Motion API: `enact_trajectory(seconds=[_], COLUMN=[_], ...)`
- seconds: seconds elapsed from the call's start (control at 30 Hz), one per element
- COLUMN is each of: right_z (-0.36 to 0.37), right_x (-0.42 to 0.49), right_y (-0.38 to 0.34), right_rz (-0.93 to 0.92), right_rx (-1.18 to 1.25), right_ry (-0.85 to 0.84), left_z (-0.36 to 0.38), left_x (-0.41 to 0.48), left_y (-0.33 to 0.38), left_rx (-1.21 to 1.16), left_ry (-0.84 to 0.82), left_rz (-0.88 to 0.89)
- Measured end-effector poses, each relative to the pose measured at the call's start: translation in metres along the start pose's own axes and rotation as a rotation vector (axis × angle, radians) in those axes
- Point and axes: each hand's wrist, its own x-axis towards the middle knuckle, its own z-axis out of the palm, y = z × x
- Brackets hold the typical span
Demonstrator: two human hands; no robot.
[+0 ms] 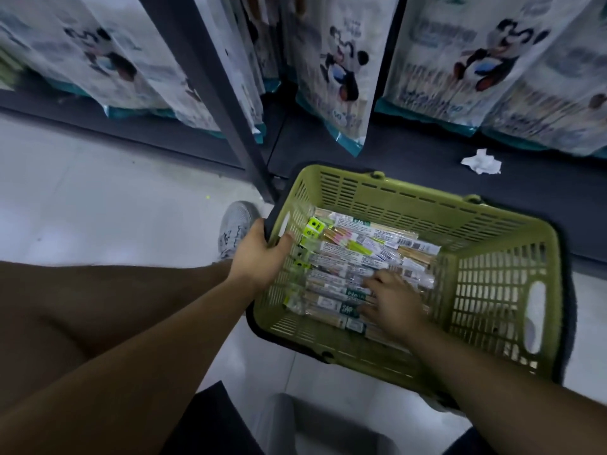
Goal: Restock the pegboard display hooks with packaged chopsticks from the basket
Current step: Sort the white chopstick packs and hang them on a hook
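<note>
you wear a light grey knit sneaker [238, 228] with dark marks along its side (the pattern is too blurred to read). your left hand [259, 254] and right hand [394, 300] are bare, and so are both forearms [147, 356] and the leg [65, 307] at your left. dark fabric [210, 418] shows at the bottom edge; which garment, you cannot tell.
</note>
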Motion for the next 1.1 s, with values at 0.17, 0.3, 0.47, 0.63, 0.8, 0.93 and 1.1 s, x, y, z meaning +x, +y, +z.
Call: enact_trajectory(seconds=[0.17,0.3,0.47,0.63,0.8,0.93,1.1], right_z=[0.001,0.0,0.002,-0.026,-0.074,-0.108,-0.109], right_x=[0.009,0.01,0.002,-0.003,-0.002,0.0,-0.003], right_y=[-0.007,-0.011,-0.011,-0.005,-0.029,-0.076,-0.1], right_rz=[0.014,-0.013,-0.046,-0.018,0.051,-0.035,-0.043], right_rx=[-0.007,-0.145,-0.19,0.091,0.54,0.903,1.091], right_ry=[0.007,-0.018,-0.029,-0.002,0.122,0.1,-0.046], left_z=[0.0,-0.002,-0.007,-0.014,-0.017,-0.012,-0.004], left_x=[0.001,0.0,-0.003,-0.009,-0.017,-0.024,-0.026], left_y=[0.0,0.0,0.003,0.012,0.027,0.05,0.055], left_rx=[-0.026,-0.046,-0.068,-0.121,0.102,-0.161,-0.596], left_ry=[-0.011,-0.025,-0.081,-0.1,0.242,-0.183,-0.255], left_rz=[0.006,0.003,-0.015,-0.032,0.266,0.16,-0.04])
